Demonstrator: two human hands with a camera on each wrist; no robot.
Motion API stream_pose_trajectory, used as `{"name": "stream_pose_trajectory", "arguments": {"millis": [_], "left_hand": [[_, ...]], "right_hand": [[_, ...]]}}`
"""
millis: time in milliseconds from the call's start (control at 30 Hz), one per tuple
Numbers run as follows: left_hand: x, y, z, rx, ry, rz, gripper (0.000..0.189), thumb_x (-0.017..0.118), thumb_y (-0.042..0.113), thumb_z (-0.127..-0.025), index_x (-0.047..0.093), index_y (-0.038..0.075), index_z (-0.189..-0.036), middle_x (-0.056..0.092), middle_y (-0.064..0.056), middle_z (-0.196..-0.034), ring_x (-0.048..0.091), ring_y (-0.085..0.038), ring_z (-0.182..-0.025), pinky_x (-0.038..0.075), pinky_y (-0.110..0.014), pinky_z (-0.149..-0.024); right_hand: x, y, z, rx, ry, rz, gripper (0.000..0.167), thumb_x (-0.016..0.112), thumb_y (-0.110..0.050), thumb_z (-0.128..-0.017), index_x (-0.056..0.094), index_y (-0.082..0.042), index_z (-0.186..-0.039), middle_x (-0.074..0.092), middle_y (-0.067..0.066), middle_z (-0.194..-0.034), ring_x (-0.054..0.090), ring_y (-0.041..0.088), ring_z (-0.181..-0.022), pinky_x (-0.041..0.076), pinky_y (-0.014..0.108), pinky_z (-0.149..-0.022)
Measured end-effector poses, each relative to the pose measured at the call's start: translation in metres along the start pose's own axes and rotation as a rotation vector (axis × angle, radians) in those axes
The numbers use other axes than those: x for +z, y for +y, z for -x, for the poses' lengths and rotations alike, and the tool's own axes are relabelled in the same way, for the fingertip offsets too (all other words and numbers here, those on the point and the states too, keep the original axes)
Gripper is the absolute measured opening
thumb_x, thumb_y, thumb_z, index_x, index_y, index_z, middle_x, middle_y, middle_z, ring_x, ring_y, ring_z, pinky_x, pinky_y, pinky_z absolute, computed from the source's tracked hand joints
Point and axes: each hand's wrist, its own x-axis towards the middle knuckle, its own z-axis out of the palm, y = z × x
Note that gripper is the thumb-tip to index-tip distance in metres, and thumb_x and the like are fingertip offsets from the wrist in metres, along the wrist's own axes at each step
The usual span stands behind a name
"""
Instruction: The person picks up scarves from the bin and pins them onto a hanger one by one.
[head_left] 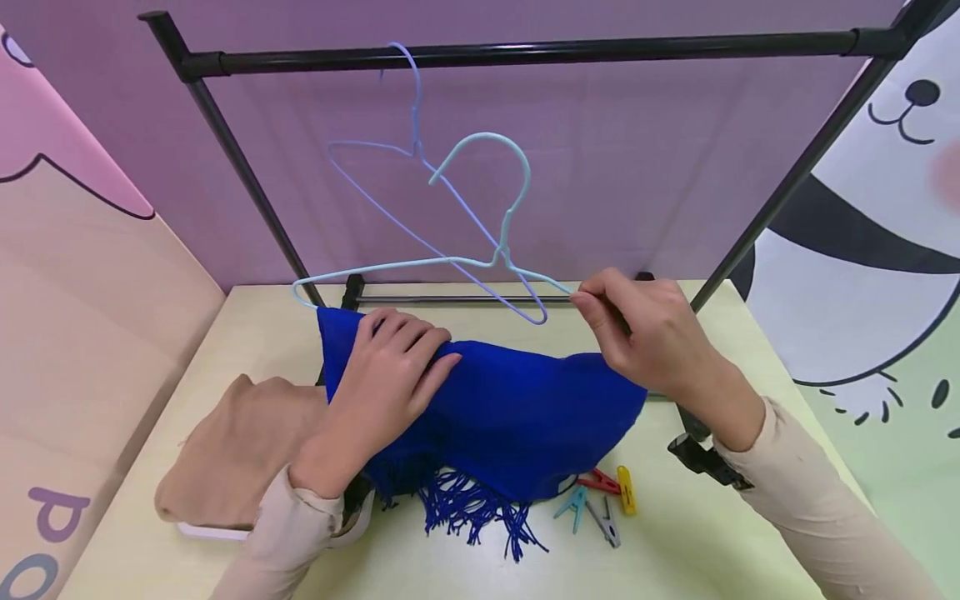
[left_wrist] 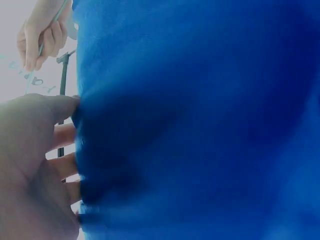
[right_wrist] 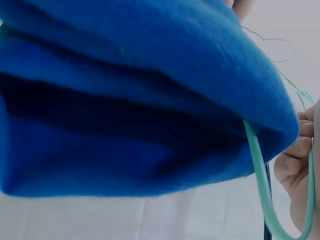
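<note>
A blue fringed scarf [head_left: 517,408] hangs folded over the lower bar of a pale mint hanger [head_left: 405,264]. My left hand [head_left: 386,367] lies over the scarf's upper edge, left of its middle, and grips the fabric; the left wrist view shows its thumb [left_wrist: 62,106] and fingertips at the cloth's edge. With thumb and fingers my right hand [head_left: 652,333] pinches the hanger's right shoulder. The right wrist view shows the hanger's rounded end [right_wrist: 257,165] coming out of the scarf's fold. Scarf fabric hides most of the lower bar.
A lilac hanger [head_left: 416,108] hangs from the black rack's top bar [head_left: 600,50]. At left, a folded beige cloth [head_left: 247,442] lies on a white tray [head_left: 206,531]. Several clips, including a yellow one [head_left: 627,490] and a teal one [head_left: 576,502], lie on the table.
</note>
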Motion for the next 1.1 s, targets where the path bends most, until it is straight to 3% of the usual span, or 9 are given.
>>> {"name": "stream_pose_trajectory", "arguments": {"millis": [133, 267, 433, 567, 667, 733, 833, 1000, 1100], "left_hand": [[-0.013, -0.01, 0.006, -0.005, 0.105, 0.019, 0.025, 0.061, 0.026, -0.099, 0.072, 0.008, -0.113, 0.068, -0.011, -0.115, 0.055, -0.031, -0.115, 0.033, -0.054, -0.104], [-0.028, -0.02, 0.011, -0.032, 0.275, 0.04, 0.02, 0.063, 0.014, -0.096, 0.072, 0.003, -0.11, 0.065, -0.018, -0.122, 0.053, -0.039, -0.119, 0.033, -0.058, -0.101], [-0.044, -0.031, 0.015, -0.173, 0.432, 0.071, 0.019, 0.062, 0.01, -0.097, 0.068, -0.004, -0.108, 0.061, -0.022, -0.12, 0.053, -0.04, -0.113, 0.039, -0.052, -0.097], [-0.045, -0.039, 0.017, -0.39, 0.386, 0.233, 0.029, 0.061, 0.017, -0.099, 0.059, -0.002, -0.121, 0.063, -0.015, -0.116, 0.058, -0.027, -0.108, 0.046, -0.038, -0.092], [-0.042, -0.044, 0.018, -0.489, 0.328, 0.442, 0.029, 0.057, 0.018, -0.102, 0.058, 0.002, -0.126, 0.068, -0.01, -0.111, 0.062, -0.019, -0.102, 0.048, -0.028, -0.091], [-0.04, -0.044, 0.018, -0.495, 0.328, 0.577, 0.024, 0.054, 0.014, -0.104, 0.062, 0.001, -0.122, 0.069, -0.01, -0.102, 0.062, -0.016, -0.091, 0.048, -0.023, -0.083], [-0.039, -0.044, 0.015, -0.462, 0.389, 0.726, 0.018, 0.053, 0.008, -0.103, 0.065, -0.003, -0.111, 0.064, -0.01, -0.089, 0.057, -0.017, -0.076, 0.047, -0.021, -0.07], [-0.034, -0.04, 0.006, -0.437, 0.411, 0.891, 0.014, 0.055, 0.006, -0.101, 0.06, -0.006, -0.107, 0.058, -0.006, -0.087, 0.051, -0.02, -0.073, 0.043, -0.023, -0.066], [-0.027, -0.035, 0.003, -0.447, 0.399, 0.968, 0.014, 0.056, 0.006, -0.101, 0.061, -0.007, -0.103, 0.057, -0.006, -0.083, 0.051, -0.021, -0.073, 0.043, -0.025, -0.066]], "right_hand": [[-0.003, 0.002, -0.001, -0.003, 0.066, 0.03, 0.044, 0.046, -0.035, -0.106, 0.061, 0.001, -0.087, 0.052, 0.001, -0.059, 0.038, 0.011, -0.04, 0.026, 0.024, -0.038], [-0.01, 0.005, -0.005, -0.01, 0.098, 0.066, 0.044, 0.048, -0.034, -0.106, 0.061, 0.003, -0.086, 0.05, 0.003, -0.057, 0.035, 0.011, -0.039, 0.025, 0.026, -0.037], [-0.026, 0.013, -0.019, -0.042, 0.16, 0.146, 0.045, 0.05, -0.032, -0.105, 0.059, 0.006, -0.083, 0.047, 0.005, -0.053, 0.032, 0.014, -0.037, 0.024, 0.03, -0.036], [-0.038, 0.02, -0.032, -0.065, 0.214, 0.196, 0.047, 0.05, -0.032, -0.105, 0.057, 0.008, -0.081, 0.047, 0.01, -0.051, 0.033, 0.02, -0.035, 0.024, 0.034, -0.036], [-0.043, 0.025, -0.04, -0.088, 0.229, 0.228, 0.047, 0.051, -0.031, -0.105, 0.057, 0.009, -0.081, 0.047, 0.013, -0.051, 0.034, 0.023, -0.034, 0.025, 0.036, -0.036], [-0.047, 0.028, -0.046, -0.107, 0.231, 0.254, 0.046, 0.051, -0.03, -0.104, 0.057, 0.009, -0.081, 0.048, 0.014, -0.051, 0.035, 0.025, -0.034, 0.025, 0.038, -0.035], [-0.05, 0.034, -0.053, -0.144, 0.24, 0.299, 0.046, 0.052, -0.029, -0.104, 0.058, 0.01, -0.08, 0.05, 0.017, -0.052, 0.039, 0.031, -0.034, 0.028, 0.044, -0.034], [-0.05, 0.038, -0.054, -0.192, 0.29, 0.344, 0.049, 0.05, -0.028, -0.104, 0.058, 0.011, -0.076, 0.054, 0.022, -0.057, 0.045, 0.04, -0.038, 0.031, 0.053, -0.034], [-0.048, 0.039, -0.046, -0.2, 0.271, 0.354, 0.049, 0.05, -0.028, -0.105, 0.058, 0.01, -0.076, 0.056, 0.023, -0.059, 0.047, 0.04, -0.039, 0.033, 0.052, -0.034]]}}
